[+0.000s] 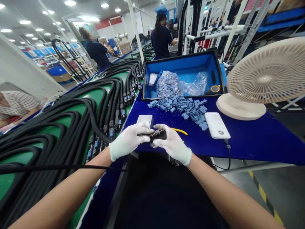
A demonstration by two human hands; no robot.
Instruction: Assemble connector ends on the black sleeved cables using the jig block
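Note:
My left hand point(130, 140), in a white glove, is closed around a black hose end point(155, 135) in front of my body. From the other side my right hand point(172, 141), gloved too, has its fingers closed on the same end. A row of light, spring-like coils shows on it between the hands; the rest is covered by fingers. A black corrugated hose point(91, 116) runs in from the left toward my left wrist. Just beyond my left fingers sits a white block point(145, 121). Behind my right hand lies a yellow handle point(179, 130), partly hidden.
Blue plastic clips point(190, 109) are heaped before a blue bin point(150, 93) holding bagged clips. A white power bank point(216, 125) and a fan point(240, 106) stand right. Many black hoses point(114, 95) with connectors cover the green conveyor point(82, 119) at left. Co-workers point(162, 38) stand beyond.

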